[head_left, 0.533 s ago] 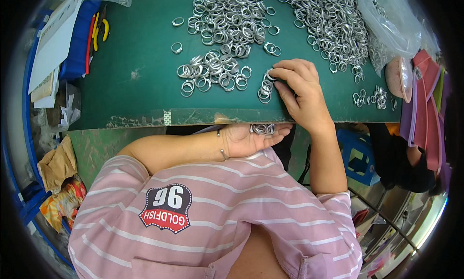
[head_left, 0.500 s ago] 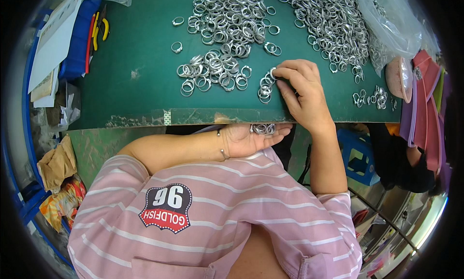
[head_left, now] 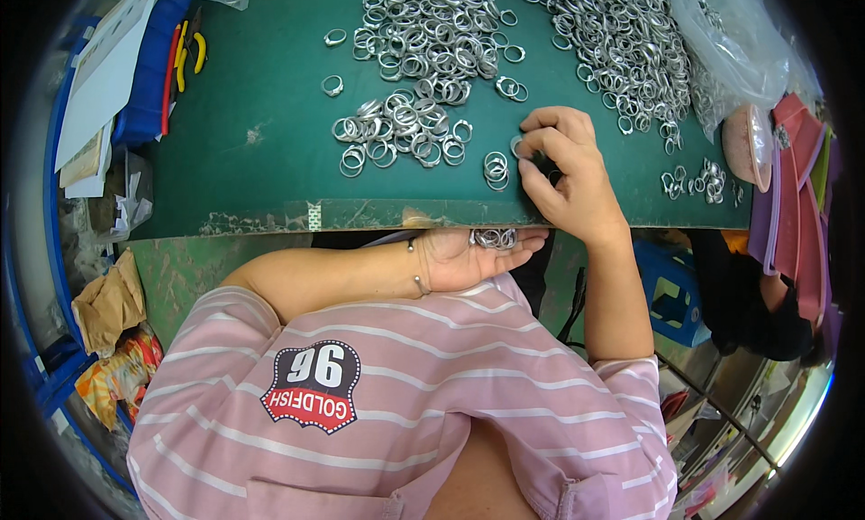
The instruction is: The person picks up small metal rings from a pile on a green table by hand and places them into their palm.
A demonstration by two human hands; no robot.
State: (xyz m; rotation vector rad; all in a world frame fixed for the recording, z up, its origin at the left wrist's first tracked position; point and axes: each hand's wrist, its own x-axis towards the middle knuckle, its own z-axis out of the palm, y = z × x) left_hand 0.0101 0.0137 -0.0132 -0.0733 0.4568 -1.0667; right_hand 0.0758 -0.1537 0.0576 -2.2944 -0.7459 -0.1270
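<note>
My left hand [head_left: 455, 260] rests palm up just below the table's front edge, fingers pointing right. It holds a small heap of silver metal rings [head_left: 495, 239] in its cupped palm. Over the green table top, my right hand [head_left: 568, 173] is closed, thumb and fingers curled together around a metal ring [head_left: 516, 146], which shows only in part at the fingertips. Just left of that hand lies a little cluster of rings [head_left: 496, 171]. Farther left is a medium heap of rings [head_left: 396, 131], and a large pile of rings [head_left: 428, 29] spreads behind it.
Another big ring pile [head_left: 622, 51] lies at the far right beside a clear plastic bag [head_left: 730, 42]. Small metal pieces [head_left: 707, 183] sit near the right front edge. Yellow-handled pliers [head_left: 189, 53] and a blue bin [head_left: 149, 87] stand at the left. A blue stool [head_left: 667, 295] is below.
My right hand has drawn slightly right, away from the small ring cluster, with a ring at its fingertips. The cluster holds fewer rings. My left hand stays in place.
</note>
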